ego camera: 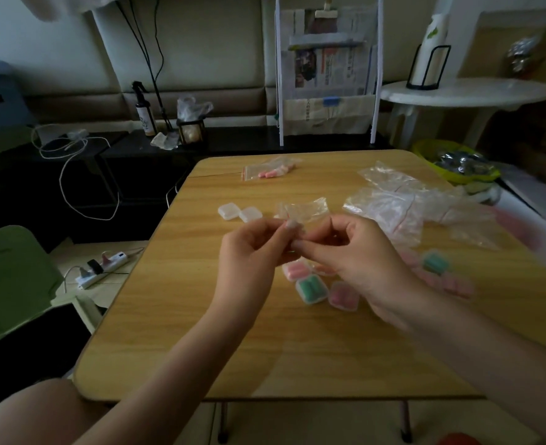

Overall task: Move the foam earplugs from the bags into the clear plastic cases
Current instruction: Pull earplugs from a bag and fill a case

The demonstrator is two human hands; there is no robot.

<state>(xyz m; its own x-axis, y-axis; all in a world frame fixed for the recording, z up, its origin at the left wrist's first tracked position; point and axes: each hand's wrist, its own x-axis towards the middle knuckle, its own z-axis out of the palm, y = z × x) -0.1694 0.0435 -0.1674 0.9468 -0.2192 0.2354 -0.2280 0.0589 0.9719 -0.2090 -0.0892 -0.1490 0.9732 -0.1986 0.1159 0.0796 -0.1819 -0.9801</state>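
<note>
From the head camera we see both hands raised together over the wooden table [201, 332]. Our left hand [249, 261] has its fingers curled, the fingertips pinching the lower edge of a small clear bag [300, 211] that stands crumpled above the knuckles. Our right hand [352, 258] is curled too, thumb and forefinger meeting the left fingertips at the same bag edge; whether an earplug sits between them we cannot tell. Below the hands lie filled clear cases: one with pink earplugs [292, 271], one with green earplugs [311, 289] just beside it, another pink one [342, 295] to its right, and a green case [433, 261] farther right, blurred. Two closed empty cases [239, 213] sit touching each other left of the held bag. At the far edge lies a bag with pink earplugs [267, 173] inside. A heap of empty bags [403, 203] spreads over the right side of the table
</note>
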